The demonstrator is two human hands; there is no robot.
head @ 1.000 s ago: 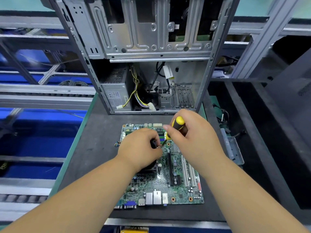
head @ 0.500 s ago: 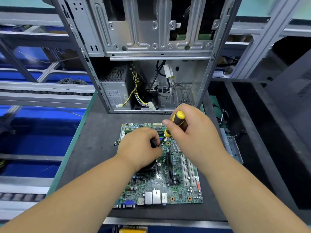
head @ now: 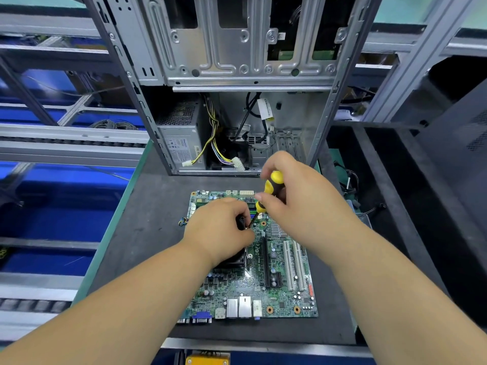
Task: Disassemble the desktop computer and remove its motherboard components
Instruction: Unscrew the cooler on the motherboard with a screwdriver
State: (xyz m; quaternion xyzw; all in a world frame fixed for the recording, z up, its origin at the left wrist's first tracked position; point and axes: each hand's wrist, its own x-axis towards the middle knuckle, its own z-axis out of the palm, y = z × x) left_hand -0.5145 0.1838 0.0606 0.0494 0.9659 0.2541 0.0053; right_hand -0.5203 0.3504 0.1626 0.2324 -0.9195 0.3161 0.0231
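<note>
Head view showed our right hand (head: 303, 204) wrapped round the yellow-and-black screwdriver (head: 270, 189), tip angled down beside the black cooler (head: 233, 259), which our left hand (head: 220, 229) gripped, we judged to steady it while a fastener was worked. We had the motherboard (head: 276, 280) flat on the dark mat (head: 147, 222). Behind it the open case (head: 237, 61) held the power supply (head: 181, 138) and loose cables (head: 213, 135).

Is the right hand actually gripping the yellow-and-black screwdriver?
Touching. The head view shows the right hand with fingers curled around the yellow-and-black screwdriver's handle above the green motherboard.
</note>
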